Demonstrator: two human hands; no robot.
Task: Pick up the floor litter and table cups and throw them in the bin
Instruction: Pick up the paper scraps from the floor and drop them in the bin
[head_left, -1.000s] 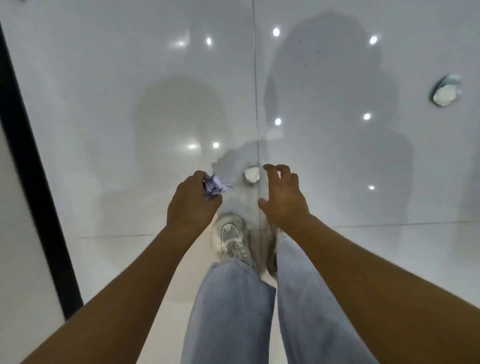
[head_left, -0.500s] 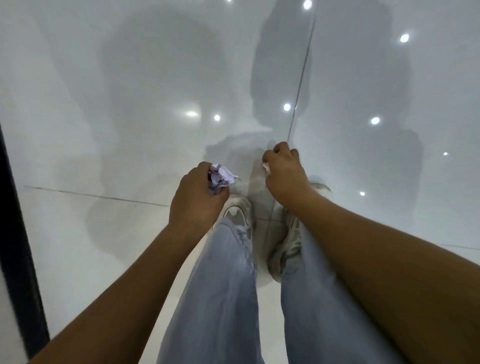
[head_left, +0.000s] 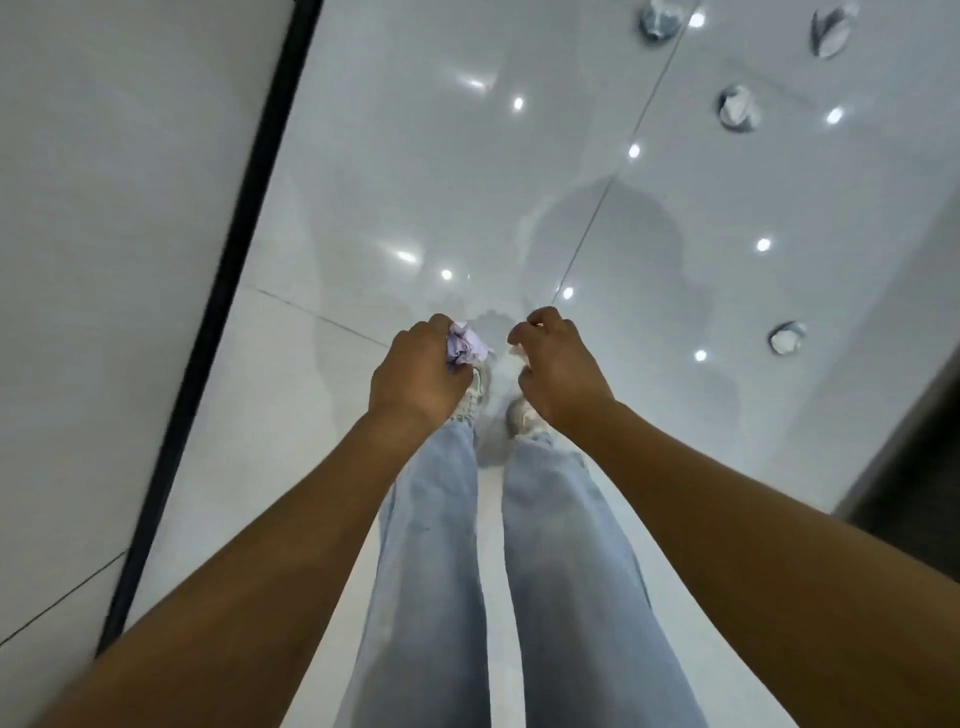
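While both bare forearms reach forward and down over the pale blue jeans (head_left: 431, 561), the left hand (head_left: 415, 371) is curled into a loose fist with its back to the camera, gripping a crumpled lilac paper ball (head_left: 465, 349) that pokes out on the thumb side. The right hand (head_left: 558, 371) hangs level with it, a short gap between them, fingers bent inward around a small white scrap (head_left: 515, 352) that barely shows at the fingertips. Both hands hover above the light sneakers (head_left: 522, 415) on the glossy white floor (head_left: 395, 156). More crumpled litter lies on the tiles well apart to the right: one wad (head_left: 785, 338) at mid-height, another (head_left: 736, 108) farther off, and two (head_left: 658, 18) near the top edge.
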